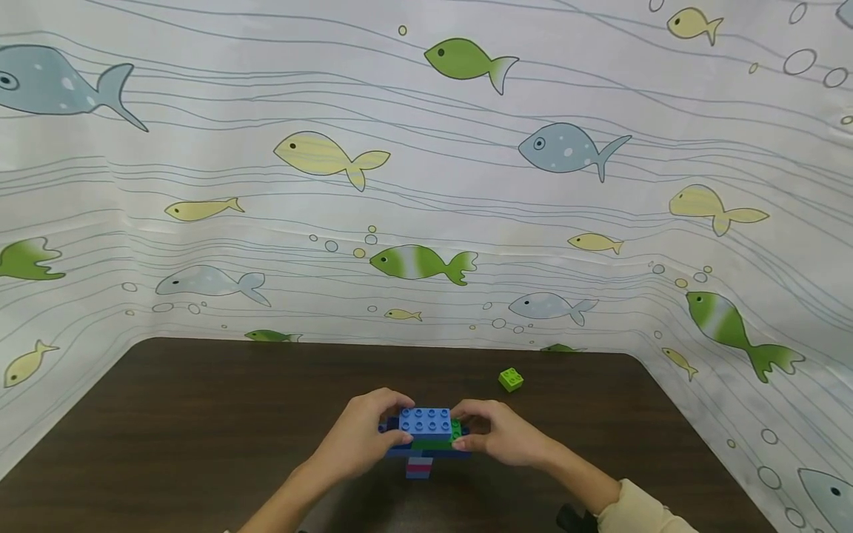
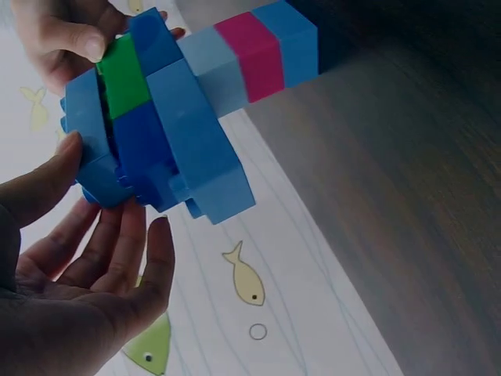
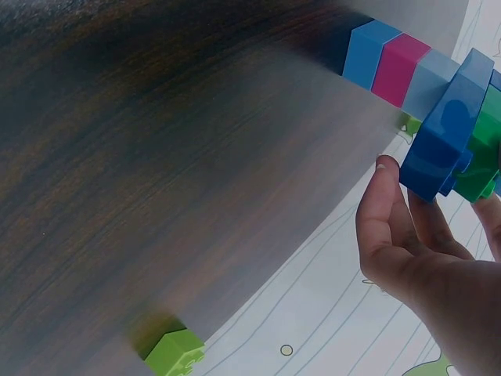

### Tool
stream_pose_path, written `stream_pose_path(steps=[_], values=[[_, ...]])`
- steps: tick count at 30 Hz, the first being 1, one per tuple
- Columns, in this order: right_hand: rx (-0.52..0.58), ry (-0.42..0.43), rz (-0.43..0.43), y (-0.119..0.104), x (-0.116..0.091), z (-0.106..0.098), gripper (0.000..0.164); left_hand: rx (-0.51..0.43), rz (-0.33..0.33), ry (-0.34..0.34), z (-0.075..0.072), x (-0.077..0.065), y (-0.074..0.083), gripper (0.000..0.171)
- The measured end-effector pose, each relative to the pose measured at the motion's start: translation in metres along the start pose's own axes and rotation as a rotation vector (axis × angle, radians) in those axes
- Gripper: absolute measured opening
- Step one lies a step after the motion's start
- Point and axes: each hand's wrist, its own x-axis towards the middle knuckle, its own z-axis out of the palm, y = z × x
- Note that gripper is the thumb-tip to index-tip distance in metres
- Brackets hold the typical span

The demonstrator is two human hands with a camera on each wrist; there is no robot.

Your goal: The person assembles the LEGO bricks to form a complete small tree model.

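Observation:
A toy building-brick structure stands on the table between both hands. Its narrow column has a pink brick (image 2: 250, 56) between two blue ones. Wider blue bricks (image 2: 200, 141) lie across the column, with a green brick (image 2: 125, 78) and a dark blue brick (image 2: 147, 153) above them. On top is a light blue brick (image 1: 425, 422), studs up; a dark gap shows under part of it in the left wrist view. My left hand (image 1: 360, 435) pinches this brick's left end between thumb and fingers. My right hand (image 1: 509, 435) grips the green brick's right end, its fingertips partly hidden behind.
A loose lime-green brick (image 1: 510, 380) lies on the dark wooden table (image 1: 233, 414), behind and right of the structure. A fish-patterned white sheet (image 1: 426, 200) rises round the table's back and sides. A small black object (image 1: 574, 520) shows beside the right sleeve.

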Motion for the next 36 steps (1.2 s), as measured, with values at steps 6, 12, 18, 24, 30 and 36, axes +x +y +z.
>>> stream_pose_path(steps=[6, 12, 18, 24, 30, 36], values=[[-0.002, 0.002, 0.007, -0.0005, 0.0, 0.0001, 0.029, 0.004, 0.013, -0.006, 0.0002, 0.0006, -0.0018, 0.026], [-0.015, 0.0, 0.007, 0.0005, 0.0006, 0.0003, 0.031, -0.002, 0.021, -0.027, -0.0011, 0.0023, -0.0018, 0.026], [-0.014, 0.012, 0.005, 0.0005, 0.0013, -0.0004, 0.036, -0.018, 0.022, -0.054, -0.0027, 0.0042, -0.0019, 0.025], [0.057, 0.011, -0.005, -0.0024, 0.0016, -0.0013, 0.038, -0.016, 0.021, -0.061, -0.0034, 0.0052, -0.0027, 0.025], [0.114, 0.002, 0.022, -0.005, 0.0008, -0.0033, 0.036, 0.012, 0.025, -0.055, -0.0035, 0.0058, -0.0029, 0.025], [0.114, -0.01, 0.02, -0.0066, -0.0006, -0.0028, 0.032, 0.023, 0.03, -0.055, -0.0023, 0.0063, -0.0038, 0.026]])
